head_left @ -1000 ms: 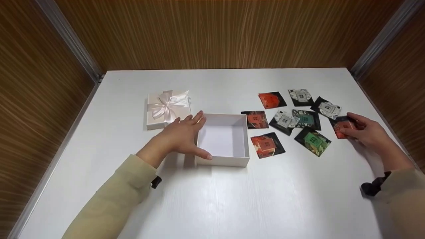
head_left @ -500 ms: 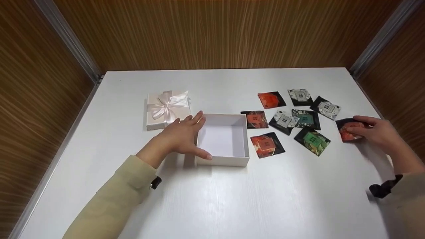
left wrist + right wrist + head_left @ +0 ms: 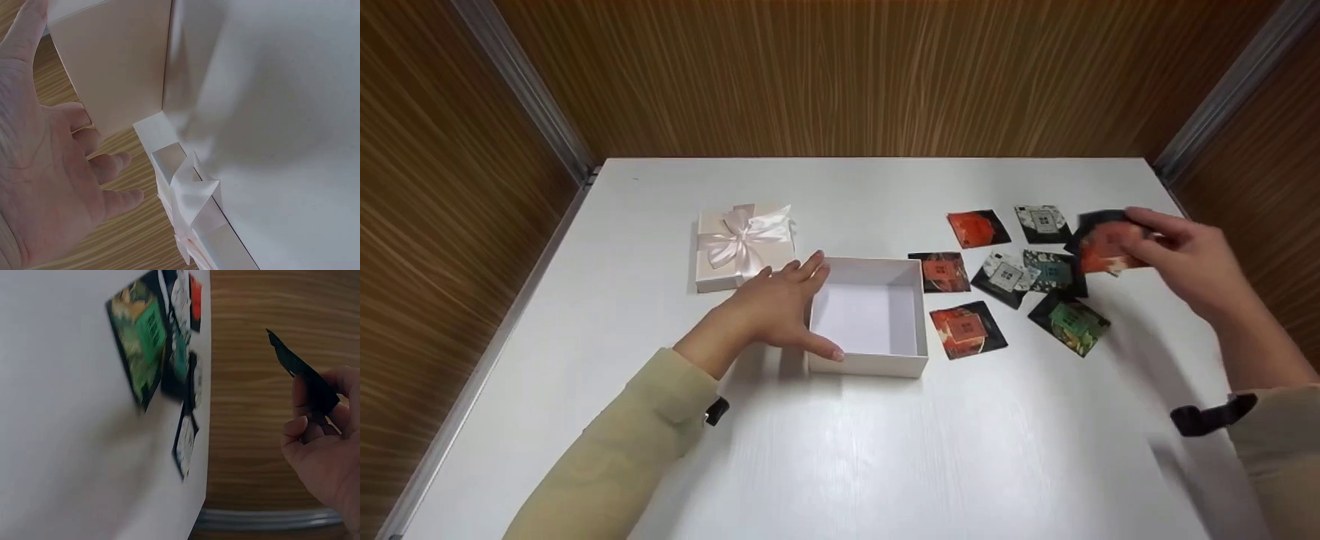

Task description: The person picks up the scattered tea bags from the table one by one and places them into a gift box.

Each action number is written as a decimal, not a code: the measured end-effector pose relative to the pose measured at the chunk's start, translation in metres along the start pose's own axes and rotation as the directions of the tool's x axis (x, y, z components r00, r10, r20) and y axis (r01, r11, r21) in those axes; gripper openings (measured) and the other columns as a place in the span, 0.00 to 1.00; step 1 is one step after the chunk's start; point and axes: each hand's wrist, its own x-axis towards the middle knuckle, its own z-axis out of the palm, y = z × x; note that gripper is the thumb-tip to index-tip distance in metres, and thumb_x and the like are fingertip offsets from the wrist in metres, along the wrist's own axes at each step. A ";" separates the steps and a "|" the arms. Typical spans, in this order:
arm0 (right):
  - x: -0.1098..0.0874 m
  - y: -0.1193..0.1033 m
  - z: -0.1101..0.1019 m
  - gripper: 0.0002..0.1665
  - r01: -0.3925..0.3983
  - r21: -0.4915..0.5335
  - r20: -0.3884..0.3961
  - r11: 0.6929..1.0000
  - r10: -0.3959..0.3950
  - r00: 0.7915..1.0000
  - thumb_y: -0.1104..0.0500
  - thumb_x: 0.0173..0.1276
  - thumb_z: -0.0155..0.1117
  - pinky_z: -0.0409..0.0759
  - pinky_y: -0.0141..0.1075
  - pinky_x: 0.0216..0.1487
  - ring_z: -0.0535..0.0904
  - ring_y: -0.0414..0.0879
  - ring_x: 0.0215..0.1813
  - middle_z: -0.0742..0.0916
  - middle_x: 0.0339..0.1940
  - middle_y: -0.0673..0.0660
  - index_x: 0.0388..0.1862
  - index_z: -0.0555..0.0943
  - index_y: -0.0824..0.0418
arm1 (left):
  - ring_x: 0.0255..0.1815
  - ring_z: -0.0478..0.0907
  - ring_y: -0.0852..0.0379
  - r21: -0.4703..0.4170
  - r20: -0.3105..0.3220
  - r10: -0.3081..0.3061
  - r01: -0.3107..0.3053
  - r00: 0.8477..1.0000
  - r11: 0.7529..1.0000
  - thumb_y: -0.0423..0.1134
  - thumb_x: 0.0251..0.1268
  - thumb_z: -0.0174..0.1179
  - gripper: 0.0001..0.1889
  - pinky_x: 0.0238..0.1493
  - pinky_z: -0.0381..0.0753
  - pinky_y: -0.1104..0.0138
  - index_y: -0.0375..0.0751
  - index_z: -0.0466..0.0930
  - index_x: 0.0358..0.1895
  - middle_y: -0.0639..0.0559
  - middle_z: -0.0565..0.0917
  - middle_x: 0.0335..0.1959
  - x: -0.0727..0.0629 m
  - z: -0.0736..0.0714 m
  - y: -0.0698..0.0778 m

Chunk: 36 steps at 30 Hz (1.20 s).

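Observation:
My left hand (image 3: pixel 784 307) rests against the left side of an open white box (image 3: pixel 866 365), fingers spread, thumb at its front rim and fingertips by the back corner. The left wrist view shows the hand (image 3: pixel 64 169) beside the box's outer wall (image 3: pixel 115 62), two fingers standing off it. My right hand (image 3: pixel 1196 259) pinches a flat red-and-black sachet (image 3: pixel 1106 244) between thumb and fingers, lifted above the table. It overlaps a white-patterned sachet lying beneath. In the right wrist view the held sachet (image 3: pixel 304 374) appears dark and edge-on.
Several similar sachets lie right of the box, among them a green one (image 3: pixel 1069 322), a red one (image 3: pixel 967 330) and a white one (image 3: pixel 1042 221). A pale lid with a ribbon bow (image 3: pixel 742 240) sits behind my left hand. Wood-grain panels (image 3: pixel 855 82) enclose the white table.
My right hand first drew the red-and-black sachet rightward along the table, then raised it up and back to the left, over the white-patterned sachet. The left hand stays at the box.

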 end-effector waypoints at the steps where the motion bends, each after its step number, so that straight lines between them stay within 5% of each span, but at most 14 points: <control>1: -0.001 -0.013 0.008 0.36 0.042 -0.001 0.010 0.999 -0.042 0.999 0.47 0.79 0.67 0.76 0.23 0.39 0.76 0.36 0.46 0.81 0.48 0.40 0.79 0.74 0.60 | 0.87 0.46 0.41 0.001 0.000 0.001 -0.001 1.000 1.000 0.86 0.45 0.65 0.74 0.82 0.47 0.39 0.43 0.44 0.88 0.51 0.39 0.89 0.000 0.000 0.000; 5: -0.002 -0.057 0.042 0.33 0.188 0.054 0.038 0.981 -0.190 0.981 0.57 0.75 0.72 0.80 0.24 0.38 0.82 0.34 0.41 0.87 0.43 0.41 0.75 0.77 0.64 | 0.87 0.46 0.40 -0.001 -0.001 0.002 -0.002 1.000 1.000 0.85 0.45 0.65 0.74 0.83 0.47 0.39 0.43 0.43 0.88 0.51 0.39 0.89 0.001 -0.001 0.001; 11: -0.005 -0.100 0.089 0.34 0.288 0.135 0.185 0.948 -0.309 0.933 0.63 0.75 0.71 0.85 0.27 0.43 0.87 0.36 0.45 0.89 0.52 0.64 0.77 0.75 0.64 | 0.87 0.46 0.40 -0.015 0.001 -0.004 0.004 1.000 1.000 0.85 0.45 0.66 0.74 0.83 0.46 0.40 0.43 0.43 0.88 0.51 0.39 0.89 0.000 -0.001 0.001; 23: -0.010 -0.133 0.167 0.38 0.353 0.160 0.378 0.922 -0.388 0.841 0.64 0.70 0.76 0.81 0.28 0.41 0.85 0.45 0.43 0.89 0.45 0.60 0.77 0.74 0.67 | 0.87 0.48 0.39 -0.007 -0.004 0.000 0.000 1.000 1.000 0.85 0.45 0.66 0.74 0.82 0.48 0.39 0.43 0.44 0.88 0.50 0.39 0.89 0.001 -0.001 -0.001; 30: -0.014 -0.144 0.199 0.40 0.358 0.082 0.458 0.930 -0.355 0.815 0.62 0.69 0.78 0.82 0.34 0.42 0.87 0.47 0.45 0.91 0.47 0.57 0.78 0.74 0.65 | 0.86 0.49 0.39 -0.005 -0.017 0.003 -0.004 1.000 1.000 0.85 0.44 0.66 0.74 0.82 0.49 0.38 0.43 0.45 0.88 0.49 0.41 0.89 0.002 0.000 -0.002; 36: -0.013 -0.152 0.223 0.39 0.419 -0.048 0.469 0.907 -0.349 0.811 0.60 0.67 0.80 0.84 0.41 0.45 0.87 0.47 0.47 0.90 0.55 0.61 0.75 0.78 0.66 | 0.86 0.49 0.38 0.001 -0.018 0.004 -0.004 1.000 1.000 0.85 0.44 0.66 0.74 0.82 0.50 0.39 0.43 0.45 0.88 0.50 0.40 0.89 0.002 0.000 -0.003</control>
